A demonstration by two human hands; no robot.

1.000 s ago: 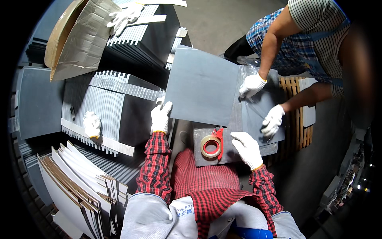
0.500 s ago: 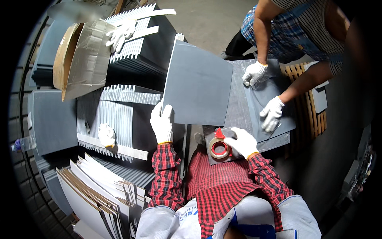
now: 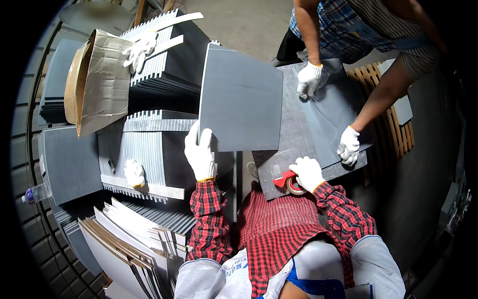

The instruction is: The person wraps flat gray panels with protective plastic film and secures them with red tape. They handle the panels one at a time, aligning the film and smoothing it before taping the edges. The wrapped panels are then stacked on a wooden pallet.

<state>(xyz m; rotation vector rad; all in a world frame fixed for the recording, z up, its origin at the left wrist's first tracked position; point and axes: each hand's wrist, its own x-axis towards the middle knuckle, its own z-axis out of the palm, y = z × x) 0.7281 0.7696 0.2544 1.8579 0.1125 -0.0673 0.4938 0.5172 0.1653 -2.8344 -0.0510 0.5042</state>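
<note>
the left hand (image 3: pixel 200 153) is clamped on the near-left corner of a tilted grey panel (image 3: pixel 242 99) while the right hand (image 3: pixel 307 173) grips a red tape dispenser (image 3: pixel 289 182) near the worktable (image 3: pixel 294 134), so taping looks next, needing the panel laid flat.

Wrapper: we see crumpled brown paper packaging (image 3: pixel 102 79) lying on the far-left tile stack.
Sheets: white cardboard sheets (image 3: pixel 134 239) lean lower left.

We count four gloved hands: our left hand (image 3: pixel 200 152) and right hand (image 3: pixel 307 173), plus a co-worker's two hands (image 3: pixel 309 78) beyond ours. One tape dispenser (image 3: pixel 289 182) sits under our right hand; two spare gloves (image 3: pixel 133 172) lie left of our left hand.
</note>
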